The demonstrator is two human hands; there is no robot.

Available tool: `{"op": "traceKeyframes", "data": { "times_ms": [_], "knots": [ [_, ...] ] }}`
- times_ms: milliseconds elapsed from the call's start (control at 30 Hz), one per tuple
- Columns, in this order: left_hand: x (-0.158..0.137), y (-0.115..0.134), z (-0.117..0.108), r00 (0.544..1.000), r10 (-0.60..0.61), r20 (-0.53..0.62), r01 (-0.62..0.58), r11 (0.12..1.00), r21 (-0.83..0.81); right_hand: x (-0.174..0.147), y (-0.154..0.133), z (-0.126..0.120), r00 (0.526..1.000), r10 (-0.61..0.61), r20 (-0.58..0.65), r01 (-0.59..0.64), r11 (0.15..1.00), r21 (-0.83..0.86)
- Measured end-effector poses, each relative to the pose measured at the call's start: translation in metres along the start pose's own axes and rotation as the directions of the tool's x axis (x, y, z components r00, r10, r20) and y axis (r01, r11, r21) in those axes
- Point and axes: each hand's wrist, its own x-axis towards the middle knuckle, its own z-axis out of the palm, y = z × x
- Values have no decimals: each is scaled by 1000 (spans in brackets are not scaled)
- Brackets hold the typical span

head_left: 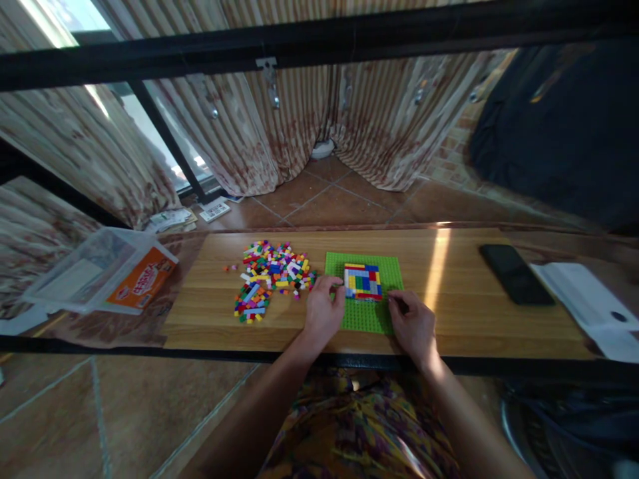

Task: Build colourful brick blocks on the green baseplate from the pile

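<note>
A green studded baseplate (pixel 369 322) lies on the wooden board, bearing a roughly square build of colourful toy bricks (pixel 363 282) with blue, white, red, yellow and green pieces. At the build's left side, my left hand (pixel 324 307) has its thumb and index finger drawn together close to the edge. My right hand (pixel 414 326) rests over the plate's right edge, fingers curled and thumb and index tips near each other. Anything in either pinch is too small or hidden to make out. Left of the plate, a pile of loose toy bricks (pixel 277 266) spreads over the board.
The wooden board (pixel 464 319) has a dark phone (pixel 516 274) near its right end, beside a white box (pixel 589 306). A clear plastic tub (pixel 100 269) with an orange label stands at the left. A black metal bar (pixel 319 41) crosses above, before striped curtains (pixel 239 133).
</note>
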Motion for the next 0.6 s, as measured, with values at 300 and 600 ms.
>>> {"op": "traceKeyframes", "data": {
  "times_ms": [300, 600],
  "knots": [
    [-12, -44, -79, 990, 125, -58, -87, 895, 437, -1, 1, 0, 1000, 6, -4, -6, 1000, 22],
    [-16, -54, -81, 986, 164, 39, -161, 844, 512, -1, -2, -1, 1000, -6, -5, 6, 1000, 3]
  ]
}}
